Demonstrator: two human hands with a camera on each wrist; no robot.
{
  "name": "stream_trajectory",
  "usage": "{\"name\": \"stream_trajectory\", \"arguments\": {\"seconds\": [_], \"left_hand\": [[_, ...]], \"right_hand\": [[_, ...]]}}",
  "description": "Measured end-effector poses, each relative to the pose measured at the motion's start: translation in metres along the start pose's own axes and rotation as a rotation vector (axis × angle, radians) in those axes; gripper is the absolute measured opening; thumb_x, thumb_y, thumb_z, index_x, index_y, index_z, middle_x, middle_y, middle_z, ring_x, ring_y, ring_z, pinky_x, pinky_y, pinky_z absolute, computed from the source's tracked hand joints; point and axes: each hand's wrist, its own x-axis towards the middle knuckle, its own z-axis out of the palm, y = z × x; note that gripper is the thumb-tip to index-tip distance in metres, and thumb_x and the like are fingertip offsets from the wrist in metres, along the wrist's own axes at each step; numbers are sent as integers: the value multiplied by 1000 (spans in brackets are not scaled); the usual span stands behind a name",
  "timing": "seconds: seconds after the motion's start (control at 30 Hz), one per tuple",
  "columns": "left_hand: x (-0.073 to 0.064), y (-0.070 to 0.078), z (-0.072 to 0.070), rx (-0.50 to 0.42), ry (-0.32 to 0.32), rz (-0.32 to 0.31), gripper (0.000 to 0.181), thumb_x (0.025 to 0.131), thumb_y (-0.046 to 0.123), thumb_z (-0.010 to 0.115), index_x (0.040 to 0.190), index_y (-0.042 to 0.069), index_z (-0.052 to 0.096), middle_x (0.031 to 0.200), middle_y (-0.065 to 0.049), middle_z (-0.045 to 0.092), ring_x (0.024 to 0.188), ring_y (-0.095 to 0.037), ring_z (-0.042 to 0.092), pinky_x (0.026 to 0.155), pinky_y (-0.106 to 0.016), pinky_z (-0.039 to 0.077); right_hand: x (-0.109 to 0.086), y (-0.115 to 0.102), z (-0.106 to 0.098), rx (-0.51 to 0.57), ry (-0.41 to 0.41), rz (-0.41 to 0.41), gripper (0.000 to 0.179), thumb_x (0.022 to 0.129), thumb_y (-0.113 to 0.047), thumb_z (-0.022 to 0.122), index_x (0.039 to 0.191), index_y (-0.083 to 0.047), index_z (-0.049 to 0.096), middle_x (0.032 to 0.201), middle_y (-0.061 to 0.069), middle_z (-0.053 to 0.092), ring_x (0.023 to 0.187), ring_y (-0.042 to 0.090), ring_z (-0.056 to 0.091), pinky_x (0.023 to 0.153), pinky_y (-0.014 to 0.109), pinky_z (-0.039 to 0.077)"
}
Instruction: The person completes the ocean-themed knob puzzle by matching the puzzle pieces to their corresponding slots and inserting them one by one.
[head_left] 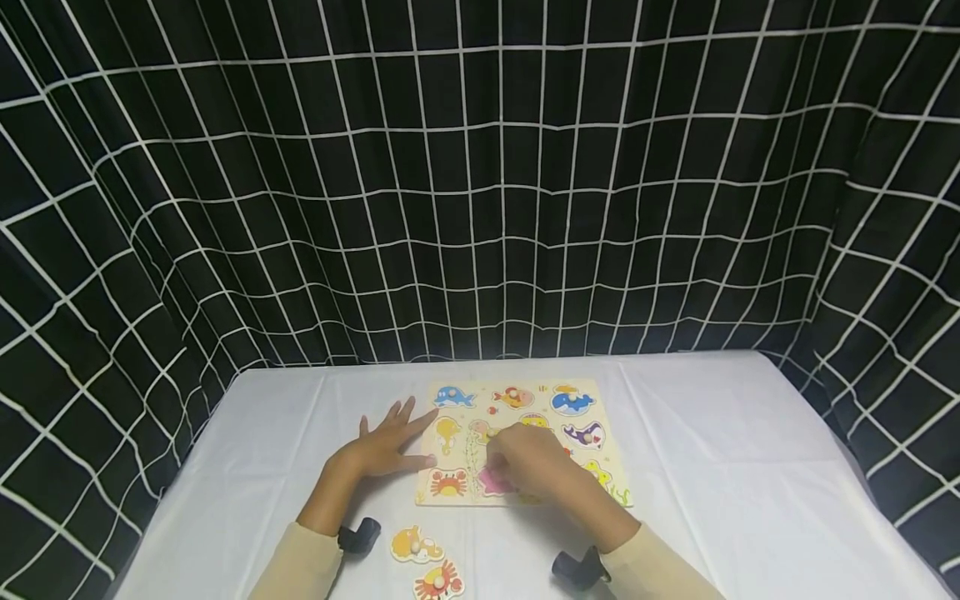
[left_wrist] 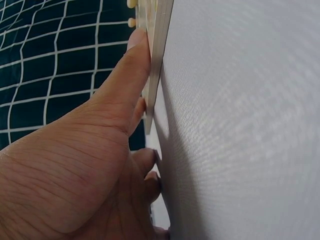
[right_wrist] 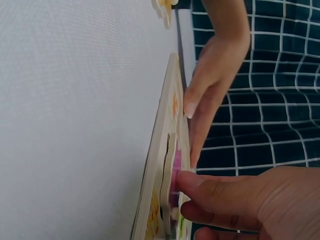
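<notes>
A wooden knob puzzle board (head_left: 480, 388) with sea-animal pictures lies flat on the table. My right hand (head_left: 528, 458) is over its lower middle, thumb and finger pinching a pink puzzle piece (head_left: 491, 483). In the right wrist view this pink piece (right_wrist: 176, 167) is slightly raised from the board, its wooden knob close to the fingertips. My left hand (head_left: 382, 446) lies with spread fingers at the board's left side, thumb and forefinger touching its edge. In the left wrist view the thumb of the left hand (left_wrist: 85, 155) rests along the board edge (left_wrist: 159, 55).
Two loose knobbed pieces, an orange seahorse (head_left: 415, 546) and a red crab (head_left: 438, 582), lie on the white tablecloth (head_left: 712, 467) in front of the board. Blue whale (head_left: 453, 397) and purple whale (head_left: 585, 436) pieces sit in the board. A black gridded curtain (head_left: 510, 208) hangs behind.
</notes>
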Motion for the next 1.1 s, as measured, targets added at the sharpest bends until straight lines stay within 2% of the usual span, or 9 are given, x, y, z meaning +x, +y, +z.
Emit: {"name": "stream_trajectory", "arguments": {"seconds": [0.2, 0.4, 0.77, 0.87, 1.0, 1.1], "left_hand": [[-1, 1, 0, -3, 9, -9, 85, 88, 66, 64, 159, 31, 34, 169, -15, 13, 156, -37, 4, 113, -76, 0], [-2, 0, 1, -8, 7, -11, 84, 88, 66, 65, 159, 32, 35, 169, -15, 13, 156, -37, 5, 113, -77, 0], [-4, 2, 0, -13, 5, -15, 84, 89, 65, 65, 159, 30, 35, 169, -16, 13, 156, -37, 4, 113, -76, 0], [-4, 2, 0, -12, 2, -11, 84, 89, 65, 64, 160, 31, 34, 169, -16, 12, 156, -37, 4, 113, -76, -1], [-2, 0, -1, -4, -5, -4, 83, 90, 65, 63, 160, 32, 33, 169, -15, 10, 156, -37, 2, 113, -76, -2], [-1, 0, -1, -4, -5, -3, 83, 90, 64, 64, 160, 30, 33, 169, -15, 10, 156, -37, 3, 113, -76, -2]], "right_hand": [[2, 2, 0, 3, -17, 46, 20, 82, -6, 76, 72, -22, 72, 72, -12, 62, 68, 9, 52, 63, 29, 47], [1, 1, 1, -23, -6, 33, 24, 83, -7, 76, 67, -22, 66, 67, -11, 55, 66, 10, 49, 60, 29, 42], [0, -2, 0, -37, -24, 47, 15, 83, -11, 80, 75, -21, 72, 71, -11, 63, 66, 9, 52, 61, 29, 44], [1, -5, -2, -26, -13, 52, 7, 84, -14, 81, 83, -18, 76, 78, -8, 68, 69, 10, 58, 63, 30, 48], [1, -12, -6, 3, 18, 13, 15, 82, -16, 84, 96, -15, 77, 88, -4, 73, 78, 14, 67, 68, 33, 52], [-1, -20, -10, 22, 31, -52, 18, 80, -11, 84, 97, -15, 77, 85, -5, 72, 77, 13, 66, 67, 30, 52]]}}
